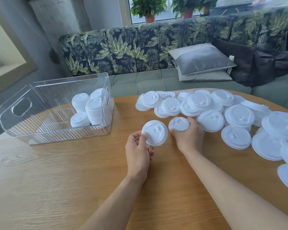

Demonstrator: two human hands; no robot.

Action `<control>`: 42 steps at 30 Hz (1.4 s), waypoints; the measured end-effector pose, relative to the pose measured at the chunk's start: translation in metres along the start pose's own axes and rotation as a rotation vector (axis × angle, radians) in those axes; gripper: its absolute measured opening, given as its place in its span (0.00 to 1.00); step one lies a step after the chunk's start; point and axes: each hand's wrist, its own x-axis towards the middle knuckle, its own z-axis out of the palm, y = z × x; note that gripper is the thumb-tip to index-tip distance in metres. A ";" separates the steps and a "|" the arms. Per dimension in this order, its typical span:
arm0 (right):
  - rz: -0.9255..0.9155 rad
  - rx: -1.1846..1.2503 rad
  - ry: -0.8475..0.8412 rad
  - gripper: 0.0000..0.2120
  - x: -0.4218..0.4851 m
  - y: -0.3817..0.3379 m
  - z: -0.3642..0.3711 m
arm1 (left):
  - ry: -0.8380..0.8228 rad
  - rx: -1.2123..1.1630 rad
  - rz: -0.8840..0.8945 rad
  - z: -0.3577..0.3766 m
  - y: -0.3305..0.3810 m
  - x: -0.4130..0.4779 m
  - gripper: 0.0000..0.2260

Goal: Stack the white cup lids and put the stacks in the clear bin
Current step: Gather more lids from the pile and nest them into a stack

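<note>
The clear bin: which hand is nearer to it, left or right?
Left. The left hand, holding a lid, is just right of the clear bin; the right hand grips another lid farther right, beside the pile.

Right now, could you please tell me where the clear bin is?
In the head view, the clear bin stands on the left of the wooden table, up and left of the left hand, with lid stacks in its right end.
</note>
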 end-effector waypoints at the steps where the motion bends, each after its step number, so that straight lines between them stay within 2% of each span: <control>1: 0.002 0.010 -0.007 0.24 -0.002 0.000 -0.002 | 0.001 -0.003 -0.002 0.000 0.000 0.000 0.05; 6: -0.051 0.074 -0.043 0.33 -0.024 0.001 -0.015 | -0.003 -0.031 -0.005 -0.001 0.001 -0.004 0.07; 18: -0.094 0.215 -0.095 0.35 -0.074 0.002 -0.031 | -0.136 -0.120 -0.085 -0.011 0.013 -0.039 0.09; 26: 0.075 0.483 -0.238 0.40 -0.083 0.001 -0.035 | -0.180 -0.222 -0.184 -0.019 0.017 -0.046 0.14; 30: 0.198 0.642 -0.333 0.44 -0.083 0.000 -0.039 | -0.177 -0.264 -0.202 -0.021 0.016 -0.043 0.12; 32: 0.252 0.706 -0.357 0.38 -0.082 -0.002 -0.042 | -0.154 -0.281 -0.215 -0.021 0.017 -0.042 0.10; 37: 0.384 0.884 -0.370 0.07 -0.077 -0.002 -0.044 | -0.116 -0.261 -0.231 -0.018 0.017 -0.041 0.07; 39: 0.430 0.958 -0.371 0.06 -0.075 -0.001 -0.045 | -0.115 -0.238 -0.221 -0.018 0.017 -0.042 0.07; 42: 0.467 1.045 -0.392 0.10 -0.073 0.001 -0.049 | -0.138 -0.189 -0.193 -0.018 0.015 -0.045 0.05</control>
